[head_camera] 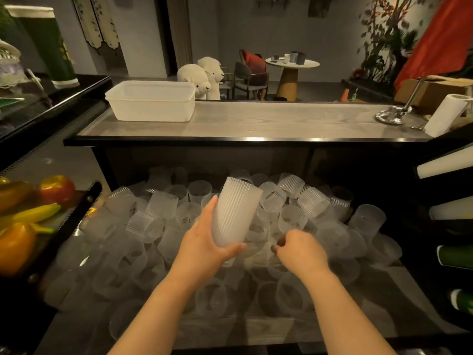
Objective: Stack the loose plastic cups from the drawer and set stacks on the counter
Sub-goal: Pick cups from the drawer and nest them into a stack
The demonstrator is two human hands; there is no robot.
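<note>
Pretty dim overall, warm indoor light with the counter catching the brightest patch and a glare streak along its front edge at 12 o'clock. Fisheye bends the edges hard at 3 and 9, and the loose cups toward 6 o'clock go soft and smeary.

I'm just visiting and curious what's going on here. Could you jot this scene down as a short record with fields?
Setting: open drawer below a counter
Drawer contents: many loose frosted plastic cups, lying jumbled
Left hand: holds a stack of cups, tilted, above the drawer
Right hand: fingers curled, reaching among the loose cups; grasp unclear
On counter: plastic tub, paper towel roll; no cup stacks yet
Left side: fruit
</note>
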